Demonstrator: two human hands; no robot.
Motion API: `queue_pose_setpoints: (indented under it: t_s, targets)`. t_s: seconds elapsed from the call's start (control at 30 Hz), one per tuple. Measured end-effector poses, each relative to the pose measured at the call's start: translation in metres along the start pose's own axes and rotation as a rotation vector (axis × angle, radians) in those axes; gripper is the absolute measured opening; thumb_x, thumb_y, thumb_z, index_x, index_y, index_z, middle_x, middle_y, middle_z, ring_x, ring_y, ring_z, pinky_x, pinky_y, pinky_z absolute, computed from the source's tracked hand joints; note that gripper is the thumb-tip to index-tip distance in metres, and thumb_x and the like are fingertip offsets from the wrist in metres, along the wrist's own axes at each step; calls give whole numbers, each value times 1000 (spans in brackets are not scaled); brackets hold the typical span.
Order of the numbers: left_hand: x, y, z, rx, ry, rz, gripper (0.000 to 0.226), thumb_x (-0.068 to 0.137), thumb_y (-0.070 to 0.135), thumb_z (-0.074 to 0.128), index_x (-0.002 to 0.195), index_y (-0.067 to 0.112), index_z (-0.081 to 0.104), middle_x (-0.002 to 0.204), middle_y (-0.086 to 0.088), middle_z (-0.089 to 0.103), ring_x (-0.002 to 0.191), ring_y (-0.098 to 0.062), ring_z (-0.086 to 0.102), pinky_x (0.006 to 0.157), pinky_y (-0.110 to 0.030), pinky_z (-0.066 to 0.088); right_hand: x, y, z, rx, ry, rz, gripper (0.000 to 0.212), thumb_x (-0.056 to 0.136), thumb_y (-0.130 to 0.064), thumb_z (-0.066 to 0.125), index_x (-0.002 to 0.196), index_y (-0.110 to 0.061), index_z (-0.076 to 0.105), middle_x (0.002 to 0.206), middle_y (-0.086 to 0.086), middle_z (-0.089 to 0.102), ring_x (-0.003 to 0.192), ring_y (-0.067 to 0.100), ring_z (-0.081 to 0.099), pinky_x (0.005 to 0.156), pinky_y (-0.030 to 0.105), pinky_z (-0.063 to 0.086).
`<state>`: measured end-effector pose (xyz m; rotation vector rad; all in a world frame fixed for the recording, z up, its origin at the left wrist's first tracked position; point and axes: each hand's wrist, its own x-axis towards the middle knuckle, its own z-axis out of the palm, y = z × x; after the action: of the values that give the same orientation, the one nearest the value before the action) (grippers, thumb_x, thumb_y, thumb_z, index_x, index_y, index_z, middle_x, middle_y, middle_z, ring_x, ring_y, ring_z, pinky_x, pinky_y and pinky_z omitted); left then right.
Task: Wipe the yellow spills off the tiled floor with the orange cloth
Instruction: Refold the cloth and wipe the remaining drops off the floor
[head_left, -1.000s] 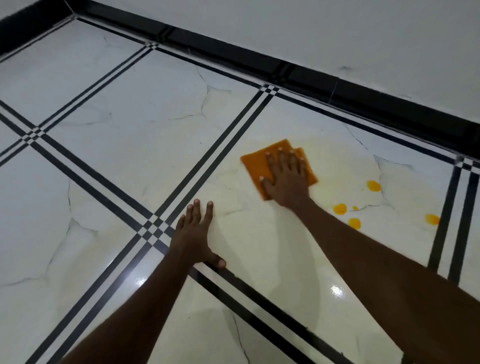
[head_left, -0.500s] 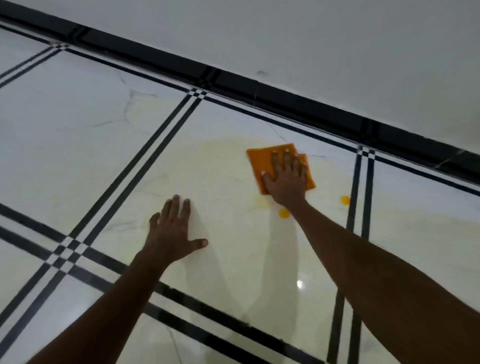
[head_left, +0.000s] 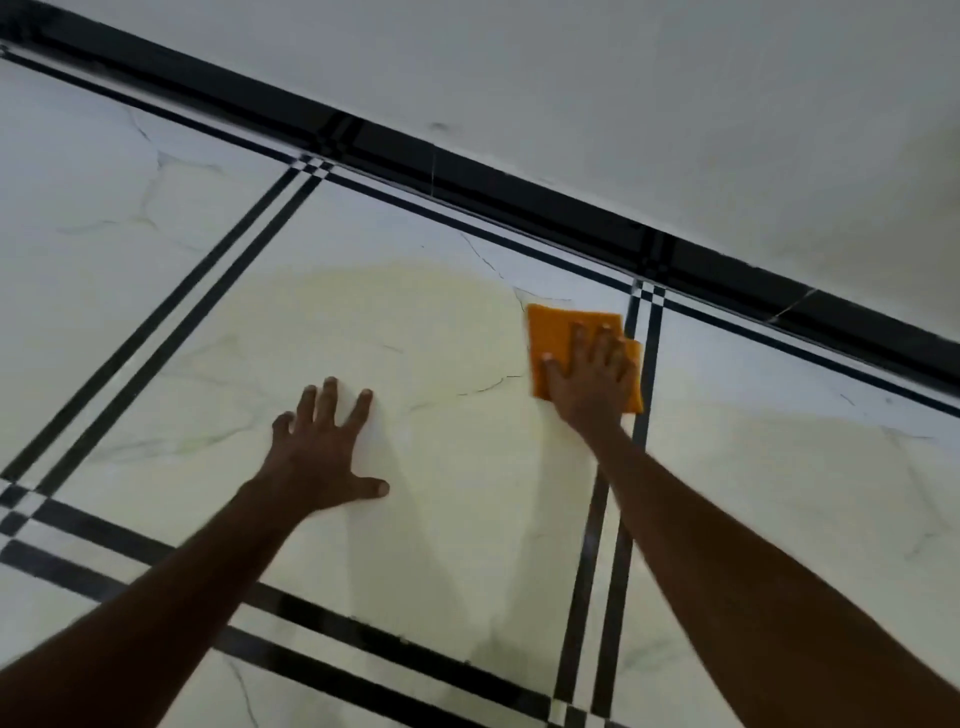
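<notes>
Wiping looks close to finished, judging by what the floor shows: no bright yellow blobs are visible anywhere on the tiled floor (head_left: 441, 519), only a pale yellowish film spread across the big white tile on the near side of the black skirting (head_left: 467, 176). The orange cloth (head_left: 556, 338) lies flat on that tile, a little out from the skirting and right at the double black grout stripe (head_left: 644, 374), with its far edge overlapping that stripe. The right hand (head_left: 592, 379) presses down on the cloth with fingers spread and palm flat, so nothing is pinched or grasped; it pushes rather than grips. The left hand (head_left: 324, 457) is splayed flat on the bare tile, farther from the skirting than the cloth, holding nothing and apparently bracing the body. What seems left is the thin smeared haze itself, which runs from the cloth back across the tile toward the parallel stripes at its other edge, and possibly any drops hidden beneath the cloth or the right forearm, which cannot be checked. A few more passes over that dull patch would likely clear it, though a smear may need a cleaner fold of cloth.
</notes>
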<state>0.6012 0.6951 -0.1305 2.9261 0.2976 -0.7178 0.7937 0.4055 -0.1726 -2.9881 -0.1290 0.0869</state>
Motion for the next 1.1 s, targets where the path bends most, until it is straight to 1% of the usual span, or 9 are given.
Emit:
queue_pose_setpoints:
  t_s: [0.13, 0.27, 0.37, 0.5, 0.63, 0.73, 0.87, 0.97, 1.1]
  targets:
    - [-4, 10, -1, 38, 1, -17, 121, 73, 81, 54, 154, 28, -19, 161, -19, -23, 150, -39, -12, 119, -55, 13, -79, 19, -1, 94, -9, 234, 86, 94, -67, 20, 164, -19, 5, 170, 22, 6, 155, 48, 5, 122, 68, 7]
    - [-2, 4, -5, 22, -7, -10, 123, 72, 80, 57, 154, 30, -18, 162, -16, -22, 151, -37, -11, 119, -54, 13, -106, -101, 25, 126, -23, -129, 83, 95, -64, 28, 165, -22, 10, 170, 18, 4, 156, 45, -1, 124, 64, -3]
    - [-1, -8, -2, -19, 5, 28, 124, 68, 82, 60, 154, 35, -16, 164, -11, -19, 152, -33, -8, 118, -52, 16, -49, -123, 20, 67, -112, -266, 84, 95, -67, 28, 165, -25, 6, 172, 15, -2, 157, 41, -6, 124, 61, -8]
    - [-6, -17, 0, -22, 36, 61, 123, 68, 82, 59, 155, 35, -15, 164, -8, -21, 152, -29, -9, 119, -47, 17, -28, -21, 11, 45, -8, 11, 84, 97, -69, 21, 165, -23, 8, 172, 17, 4, 157, 43, 3, 125, 63, 4]
    - [-8, -14, 6, -22, 42, 59, 123, 69, 82, 56, 154, 33, -17, 162, -9, -25, 152, -29, -14, 119, -48, 12, -131, 24, 1, 107, -30, 290, 90, 92, -74, 11, 164, -22, -1, 171, 20, 4, 155, 47, 5, 122, 69, 8]
    - [-6, -14, 5, -11, 39, 69, 122, 70, 81, 57, 155, 32, -17, 162, -11, -24, 152, -31, -14, 119, -49, 11, -174, -55, 18, 128, -21, 183, 88, 94, -70, 22, 164, -22, 0, 171, 19, -2, 156, 45, -2, 124, 65, -2]
    - [-5, -18, 6, -3, 30, 87, 123, 70, 82, 57, 155, 31, -17, 163, -11, -23, 152, -32, -13, 119, -51, 11, -89, -104, 23, 121, -75, -95, 85, 96, -66, 31, 165, -23, 6, 171, 16, -1, 157, 43, -5, 124, 62, -7]
    - [-5, -16, 5, 3, 35, 81, 125, 68, 85, 55, 155, 31, -17, 163, -11, -22, 152, -31, -13, 119, -51, 12, -62, -49, 20, 74, -18, 40, 85, 96, -69, 25, 165, -24, 4, 172, 15, 2, 157, 43, -1, 124, 64, 1]
    - [-11, 1, 13, -18, 91, 127, 124, 58, 94, 27, 156, 29, -12, 163, -13, -20, 152, -31, -12, 120, -50, 9, -135, -18, 13, 113, 75, 254, 86, 95, -69, 21, 165, -20, 8, 171, 19, 8, 156, 45, 4, 123, 67, 7]
